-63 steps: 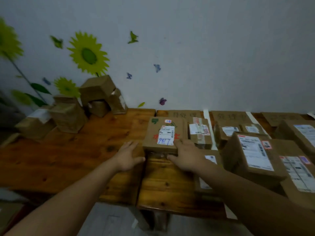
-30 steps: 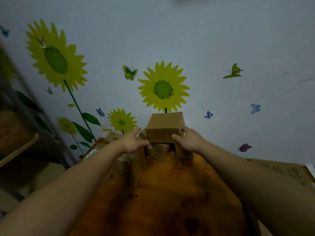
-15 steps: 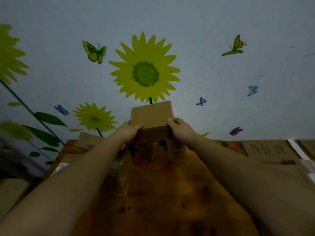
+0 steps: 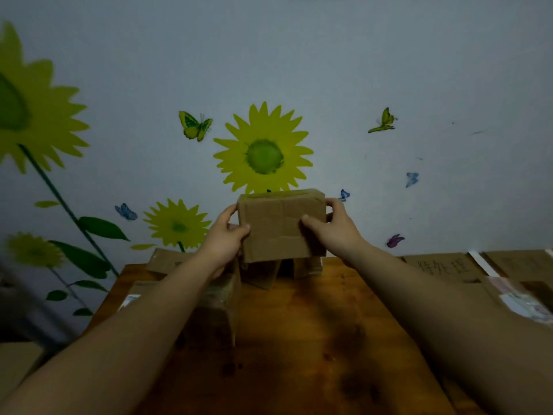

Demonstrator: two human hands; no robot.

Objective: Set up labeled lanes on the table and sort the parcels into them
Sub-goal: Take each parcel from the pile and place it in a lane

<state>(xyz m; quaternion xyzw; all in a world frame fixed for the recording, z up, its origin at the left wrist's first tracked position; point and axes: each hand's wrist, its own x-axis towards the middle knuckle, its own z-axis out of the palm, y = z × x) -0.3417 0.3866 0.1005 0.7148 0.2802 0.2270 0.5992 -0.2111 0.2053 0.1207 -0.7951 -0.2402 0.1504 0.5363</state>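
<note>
A plain brown cardboard parcel [image 4: 279, 224] hangs in the air in front of the wall, above the far edge of the wooden table [image 4: 299, 339]. My left hand [image 4: 224, 242] grips its left side, thumb on the front face. My right hand [image 4: 332, 229] grips its right side the same way. Under it, several more brown parcels [image 4: 263, 274] stand in a heap at the back of the table. A cardboard lane label [image 4: 443, 266] with handwritten characters lies flat at the right, against the wall.
A parcel wrapped in clear tape [image 4: 215, 307] stands under my left forearm. At the right edge lie a white tape strip [image 4: 481, 263], another cardboard label [image 4: 520, 263] and a parcel with a white sticker [image 4: 526, 307]. Sunflower and butterfly stickers cover the wall.
Both hands left the sorted parcels at the right, reached to the heap at the back left, took hold of the top parcel and lifted it clear, tilting its face toward me.
</note>
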